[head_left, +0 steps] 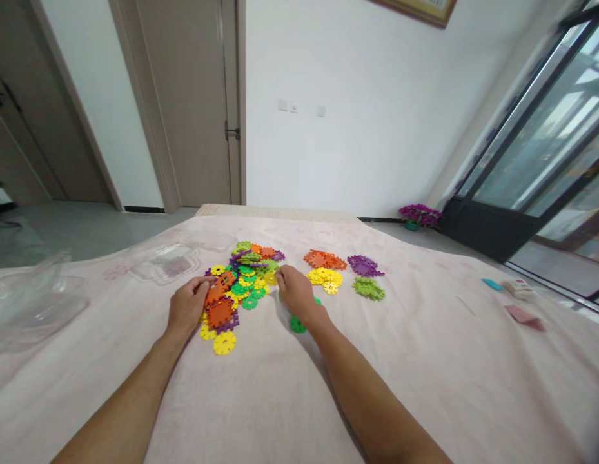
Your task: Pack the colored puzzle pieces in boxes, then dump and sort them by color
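A mixed pile of plastic snowflake pieces [244, 277] in yellow, orange, green and purple lies on a pink cloth [280, 386]. My left hand [187, 308] rests at the pile's left edge, fingers curled on an orange piece [215, 294]. My right hand [295, 290] sits at the pile's right edge, fingertips pinched at a yellow piece [271, 278]. To the right lie sorted heaps: orange [324, 260], yellow [325, 278], purple [363, 265] and light green [369, 288]. A few dark green pieces [298, 324] lie under my right wrist.
A clear plastic lid [166, 263] and a clear plastic bowl [31, 303] sit on the left of the cloth. Small objects, one teal [492, 284] and one pink [524, 317], lie at the right. A glass sliding door [545, 167] is on the right, a wooden door [193, 103] behind.
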The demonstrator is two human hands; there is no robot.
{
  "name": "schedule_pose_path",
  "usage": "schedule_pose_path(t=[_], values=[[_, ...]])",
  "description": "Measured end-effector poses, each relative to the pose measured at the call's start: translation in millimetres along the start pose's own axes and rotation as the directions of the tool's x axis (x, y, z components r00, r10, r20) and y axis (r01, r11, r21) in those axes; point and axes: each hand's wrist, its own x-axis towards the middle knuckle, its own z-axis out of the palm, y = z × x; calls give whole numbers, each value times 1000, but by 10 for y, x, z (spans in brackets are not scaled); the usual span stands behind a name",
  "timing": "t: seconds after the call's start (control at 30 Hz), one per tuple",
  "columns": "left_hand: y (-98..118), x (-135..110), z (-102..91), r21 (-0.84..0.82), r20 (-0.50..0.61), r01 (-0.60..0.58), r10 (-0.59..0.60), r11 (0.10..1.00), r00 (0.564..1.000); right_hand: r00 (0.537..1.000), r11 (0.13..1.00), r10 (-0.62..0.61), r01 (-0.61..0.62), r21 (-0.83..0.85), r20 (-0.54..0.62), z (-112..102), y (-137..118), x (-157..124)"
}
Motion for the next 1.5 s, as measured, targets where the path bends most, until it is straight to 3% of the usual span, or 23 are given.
schedule_pose_path(t=[0.1,0.23,0.33,0.43,0.53,0.63,0.73,1.0,1.33,1.5], values=[[23,-8,-3,6,-3,-6,6,1000,1000,989,990,137,-139,-16,-61,-172,287,99],[35,-14,-8,5,-5,-6,6,1000,1000,913,918,387,-394,-33,-126,-382,677,138],[27,-10,-8,2,1,-1,1,1000,1000,892,898,418,-434,-66,-175,-428,803,123],[17,-7,-6,11,1,5,-5,1000,1000,946,949,297,-307,-65,-131,-338,695,104],[10,-10,-6,13,1,4,-4,1000,1000,999,999,44,-43,-33,24,-155,411,61],[7,-12,-4,6,-1,-1,1,1000,1000,975,982,-189,190,3,120,22,106,-25],[9,-9,-1,6,-6,-13,13,1000,1000,936,949,-304,314,-33,177,124,-98,-120],[-11,0,14,-14,-2,-7,7,1000,1000,889,899,-421,435,-46,180,184,-201,-180],[-39,2,17,-29,-3,-15,15,999,1000,882,868,-400,452,-206,250,243,-358,-164],[-15,-4,15,-18,-13,-17,17,1000,1000,885,870,-397,447,-209,242,288,-371,-163]])
